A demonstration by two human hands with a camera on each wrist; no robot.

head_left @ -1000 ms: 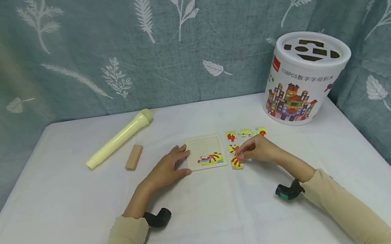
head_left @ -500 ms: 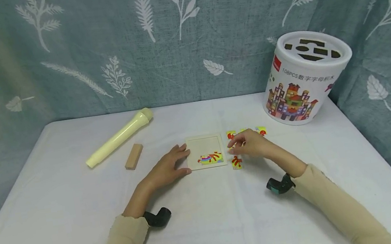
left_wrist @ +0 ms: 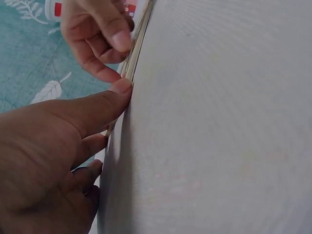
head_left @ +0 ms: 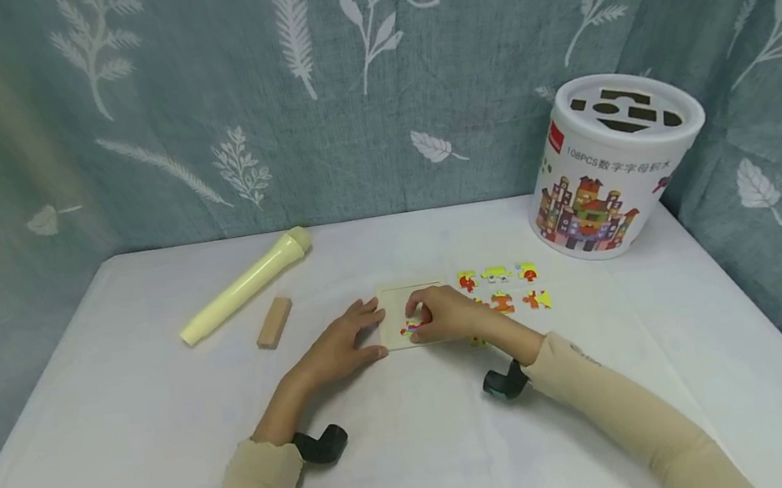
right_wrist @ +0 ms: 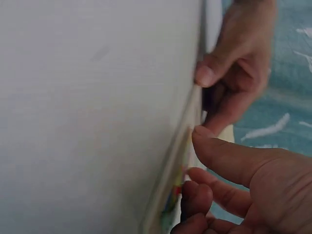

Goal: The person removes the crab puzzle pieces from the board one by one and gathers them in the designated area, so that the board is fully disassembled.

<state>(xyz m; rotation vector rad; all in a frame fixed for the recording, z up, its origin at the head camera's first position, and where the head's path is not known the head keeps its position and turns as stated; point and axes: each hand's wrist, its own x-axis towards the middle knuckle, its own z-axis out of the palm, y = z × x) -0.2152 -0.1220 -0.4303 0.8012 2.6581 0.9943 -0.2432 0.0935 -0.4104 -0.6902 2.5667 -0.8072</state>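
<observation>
A pale wooden puzzle tray [head_left: 392, 299] lies at the centre of the table in the head view. My left hand [head_left: 336, 345] rests at its left edge, fingers extended and thumb spread, touching the rim. Over the tray is my right hand [head_left: 451, 315], with bent thumb and index finger set on opposite sides of a colourful puzzle piece [head_left: 406, 331] at the bottom left. That hand covers the rest of the pieces in the tray. In the right wrist view, bright colours of the pieces [right_wrist: 170, 201] show edge-on beside the right fingertips.
Several loose puzzle pieces [head_left: 502, 302] lie in rows right of the tray, some behind the right forearm. A wooden block [head_left: 274, 322] and a pale yellow baton-like stick [head_left: 246, 287] lie at the left. A white bucket [head_left: 611, 169] stands at the back right.
My right hand has moved left from the loose pieces onto the tray. Loose pieces it covered now show. The left hand has stayed at the tray's edge. The head view has tilted slightly.
</observation>
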